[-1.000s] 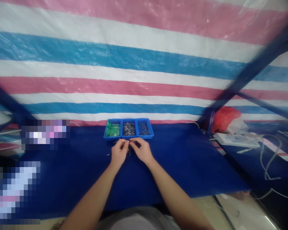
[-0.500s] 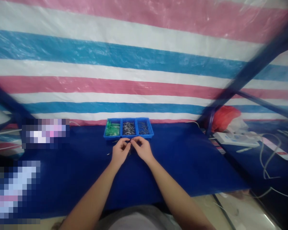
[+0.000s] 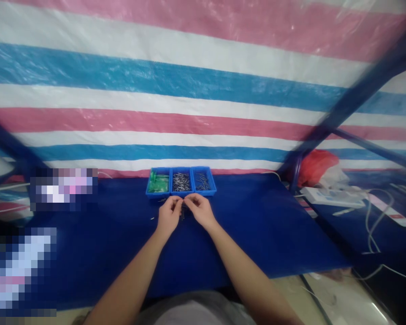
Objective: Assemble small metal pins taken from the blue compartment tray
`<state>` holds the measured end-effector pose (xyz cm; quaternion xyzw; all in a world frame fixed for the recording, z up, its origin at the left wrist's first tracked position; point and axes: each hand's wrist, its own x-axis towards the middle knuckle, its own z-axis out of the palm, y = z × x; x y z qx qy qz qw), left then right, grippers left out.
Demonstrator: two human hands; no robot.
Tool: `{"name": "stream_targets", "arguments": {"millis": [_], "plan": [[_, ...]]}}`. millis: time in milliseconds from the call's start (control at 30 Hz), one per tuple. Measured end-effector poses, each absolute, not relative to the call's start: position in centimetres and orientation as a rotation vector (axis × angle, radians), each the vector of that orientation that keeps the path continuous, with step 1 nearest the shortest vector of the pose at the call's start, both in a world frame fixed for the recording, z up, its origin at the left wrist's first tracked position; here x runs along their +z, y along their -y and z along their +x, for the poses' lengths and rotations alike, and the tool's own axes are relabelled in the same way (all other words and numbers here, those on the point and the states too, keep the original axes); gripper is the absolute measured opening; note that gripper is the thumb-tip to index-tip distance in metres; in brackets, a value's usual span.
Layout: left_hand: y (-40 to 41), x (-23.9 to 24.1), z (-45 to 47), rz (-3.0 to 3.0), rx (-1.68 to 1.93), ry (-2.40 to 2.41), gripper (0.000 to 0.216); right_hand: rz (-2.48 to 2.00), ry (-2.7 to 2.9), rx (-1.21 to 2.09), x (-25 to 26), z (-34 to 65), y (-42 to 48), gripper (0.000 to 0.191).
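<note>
Backdrop: striped tarp (image 3: 203,90), pink, white and blue bands, hanging upright;
Surface: blue cloth (image 3: 274,225), spread flat;
Right side: red bag (image 3: 320,164) at the foot of a slanting blue frame post (image 3: 358,93); white power strip (image 3: 334,197) just beside it; loose cables (image 3: 368,225) nearby

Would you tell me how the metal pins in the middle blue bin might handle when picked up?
The metal pins look thin and shiny, so probably stiff but slippery to pinch. Heaped loose in the middle blue bin, they would likely scatter if pushed.
</note>
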<state>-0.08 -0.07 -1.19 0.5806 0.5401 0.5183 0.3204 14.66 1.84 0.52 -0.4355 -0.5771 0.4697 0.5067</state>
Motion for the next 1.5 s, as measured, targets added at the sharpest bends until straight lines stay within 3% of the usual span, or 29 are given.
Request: {"name": "stream_targets", "arguments": {"millis": [1033, 1500], "plan": [[0.04, -1.17, -0.11, 1.543, 1.34, -1.428, 0.028, -1.138, 1.47, 1.049, 0.97, 14.92, -1.56, 0.034], [0.17, -0.81, -0.09, 1.491, 1.348, -1.458, 0.033, -1.073, 1.507, 1.034, 0.94, 14.81, -1.52, 0.022]]}}
